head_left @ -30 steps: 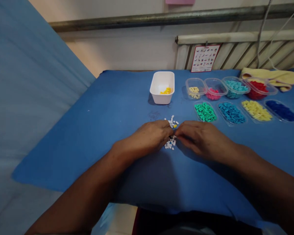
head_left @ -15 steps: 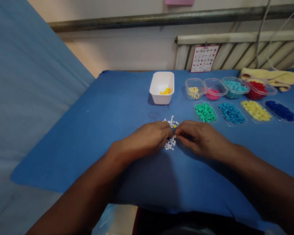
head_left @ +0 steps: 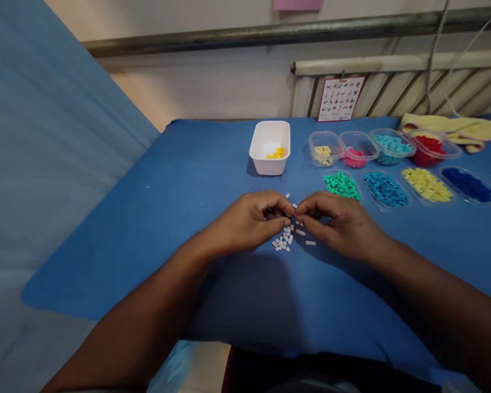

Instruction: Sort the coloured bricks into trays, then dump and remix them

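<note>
My left hand (head_left: pixel 256 222) is closed in a pinch over a pile of small white toy bricks (head_left: pixel 286 238). A speck of yellow, apparently a small yellow brick (head_left: pixel 288 216), shows at its fingertips. Opposite it, my right hand (head_left: pixel 337 224) pinches too, thumb and forefinger nearly meeting the left fingertips. A tiny reddish spot shows there, but what the right fingers hold is too small to make out. Below the right fingertips several loose pieces lie scattered on the blue cloth. The hands hide part of the pile.
Behind the hands stands a white tub (head_left: pixel 270 166) with yellow bricks inside. To the right are clear tubs of green (head_left: pixel 342 185), blue (head_left: pixel 385 189), yellow (head_left: pixel 426 184) and other coloured bricks. A yellow cloth (head_left: pixel 454 128) lies at the back right; a picture card (head_left: pixel 341 99) hangs from the radiator.
Both hands have risen slightly, and the left has turned so its thumb shows. The yellow brick among the white ones no longer lies exposed. More loose pieces show beneath the right hand.
</note>
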Demonstrator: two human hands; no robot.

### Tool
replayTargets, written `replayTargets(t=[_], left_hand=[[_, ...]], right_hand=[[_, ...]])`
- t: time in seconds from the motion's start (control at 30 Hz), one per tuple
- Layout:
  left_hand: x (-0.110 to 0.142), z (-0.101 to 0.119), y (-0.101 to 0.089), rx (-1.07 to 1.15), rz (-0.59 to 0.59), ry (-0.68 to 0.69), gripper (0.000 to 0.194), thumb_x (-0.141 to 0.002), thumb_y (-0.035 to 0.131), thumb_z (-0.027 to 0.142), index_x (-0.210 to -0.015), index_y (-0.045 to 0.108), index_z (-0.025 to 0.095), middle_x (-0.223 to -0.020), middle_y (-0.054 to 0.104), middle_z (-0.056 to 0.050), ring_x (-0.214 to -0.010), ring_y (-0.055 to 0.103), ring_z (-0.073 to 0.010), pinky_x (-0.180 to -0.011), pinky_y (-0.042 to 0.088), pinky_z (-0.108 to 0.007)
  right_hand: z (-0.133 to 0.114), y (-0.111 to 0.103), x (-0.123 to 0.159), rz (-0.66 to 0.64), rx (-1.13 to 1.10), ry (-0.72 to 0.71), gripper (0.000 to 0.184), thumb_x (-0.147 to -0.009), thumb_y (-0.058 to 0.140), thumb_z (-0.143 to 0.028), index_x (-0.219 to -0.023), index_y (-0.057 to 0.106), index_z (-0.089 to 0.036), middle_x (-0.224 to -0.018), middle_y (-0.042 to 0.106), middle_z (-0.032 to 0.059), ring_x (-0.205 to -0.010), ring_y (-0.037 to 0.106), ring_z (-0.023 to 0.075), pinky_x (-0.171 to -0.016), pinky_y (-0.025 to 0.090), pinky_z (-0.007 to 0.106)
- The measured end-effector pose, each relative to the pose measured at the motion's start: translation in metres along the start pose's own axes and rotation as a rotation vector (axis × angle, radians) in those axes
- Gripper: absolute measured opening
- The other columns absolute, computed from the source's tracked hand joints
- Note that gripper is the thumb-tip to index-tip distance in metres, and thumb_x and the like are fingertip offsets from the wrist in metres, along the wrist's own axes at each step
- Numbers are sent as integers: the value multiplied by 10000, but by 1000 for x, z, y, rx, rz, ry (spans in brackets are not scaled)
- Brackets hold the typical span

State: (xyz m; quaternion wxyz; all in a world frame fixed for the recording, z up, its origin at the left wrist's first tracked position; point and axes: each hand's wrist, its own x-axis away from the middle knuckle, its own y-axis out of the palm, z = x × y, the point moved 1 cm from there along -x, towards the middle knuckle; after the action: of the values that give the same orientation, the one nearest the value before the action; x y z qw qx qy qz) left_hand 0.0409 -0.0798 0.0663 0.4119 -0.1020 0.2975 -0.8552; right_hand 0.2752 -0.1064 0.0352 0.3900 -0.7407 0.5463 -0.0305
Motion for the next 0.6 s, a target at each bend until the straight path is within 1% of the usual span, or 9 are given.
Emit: replayTargets(t=[0.07,0.1,0.13,0.2,0.3,0.37,0.47,0.53,0.6], left_hand=[[0,-1,-5,76,74,-52,185,-983,671,271,-1107,767,173,-1023,792,-60,-889,725,-178,-807,587,-316],[0,-3,-10,50,106,-62,186,-971,683,276,-1097,773,174,-1028,796,-60,-898,728,-181,-823,590,-318],[0,-6,-17,-18,131,-73,185,-959,691,273,-1090,782,179,-1043,803,-58,-917,733,-187,-850,590,-323],[2,-15,-35,-239,165,-121,197,-940,688,252,-1090,802,193,-1087,815,-56,-945,742,-202,-893,584,-336],[5,-31,-63,-596,130,-281,248,-928,642,208,-1093,827,199,-1097,825,-69,-914,732,-226,-857,559,-353],[6,-41,-74,-707,77,-364,261,-917,625,191,-1072,835,200,-1092,832,-76,-896,729,-235,-822,539,-353],[7,-51,-79,-704,-14,-404,258,-908,619,195,-1043,838,213,-1074,841,-64,-874,728,-230,-776,513,-338],[8,-55,-78,-673,-43,-391,250,-891,626,202,-1026,836,222,-1052,843,-53,-854,723,-221,-753,502,-326],[9,-59,-79,-669,-30,-375,240,-877,633,207,-1007,834,226,-1031,843,-50,-840,714,-217,-742,492,-322]], right_hand=[[0,0,0,35,-25,29,59,-1050,687,-253,-1047,745,-249,-928,789,29,-799,716,183,-712,548,308],[0,1,0,33,-27,35,60,-1050,691,-261,-1043,749,-251,-920,789,27,-793,715,182,-702,544,306],[1,1,0,24,-25,37,63,-1052,691,-267,-1038,750,-251,-920,791,28,-793,715,183,-699,542,306],[5,4,1,4,-16,36,72,-1057,688,-272,-1021,745,-249,-926,793,31,-797,714,184,-704,541,309],[11,7,3,-13,6,22,74,-1055,685,-258,-1003,735,-240,-914,785,29,-786,706,179,-707,532,311],[14,9,4,-20,22,-1,63,-1052,684,-240,-1014,734,-235,-914,781,28,-787,705,177,-707,526,309],[13,9,-1,-40,33,-22,64,-1055,676,-229,-1026,733,-232,-915,777,30,-778,701,174,-702,522,303],[9,11,-10,-111,39,-24,79,-1056,668,-224,-1026,740,-234,-905,773,25,-754,694,168,-687,516,297],[3,17,-25,-207,59,-45,87,-1041,676,-201,-1045,757,-232,-923,782,24,-760,700,166,-699,517,293]])
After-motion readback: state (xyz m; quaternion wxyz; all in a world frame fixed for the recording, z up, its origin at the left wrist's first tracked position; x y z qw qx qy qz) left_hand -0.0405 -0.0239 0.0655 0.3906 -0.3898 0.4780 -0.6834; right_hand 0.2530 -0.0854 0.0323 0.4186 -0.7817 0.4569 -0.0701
